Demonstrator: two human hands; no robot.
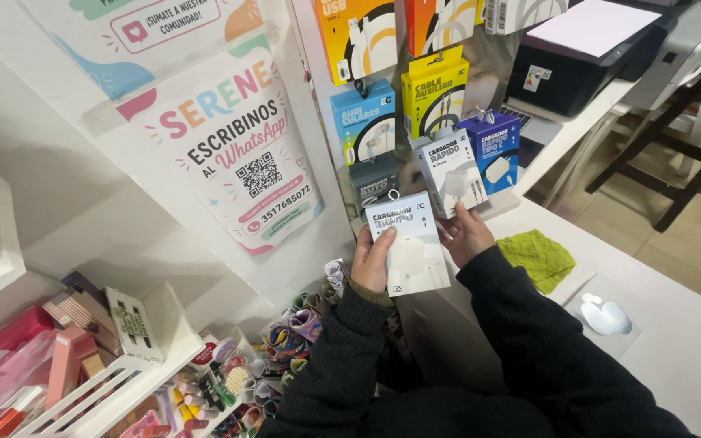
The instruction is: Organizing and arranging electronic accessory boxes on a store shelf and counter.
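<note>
A flat white charger package sits near the centre of the view, held between both hands, its printed face turned up toward the camera. Its long axis runs roughly from 12 to 6 o'clock, leaning slightly toward 11, with the hang tab at the top end pointing at the display wall. The left hand clasps the package's edge at 9 o'clock, fingers curled around it. The right hand lies at 3 o'clock, fingers touching the upper right edge; it may be bracing rather than gripping, since the package hides the fingertips. Both are equally close. At 12 to 1 o'clock hang a grey boxed charger and a blue box. A green cloth lies on the white tabletop at 3 o'clock. At 7 o'clock, rolled ribbons fill a tray.
</note>
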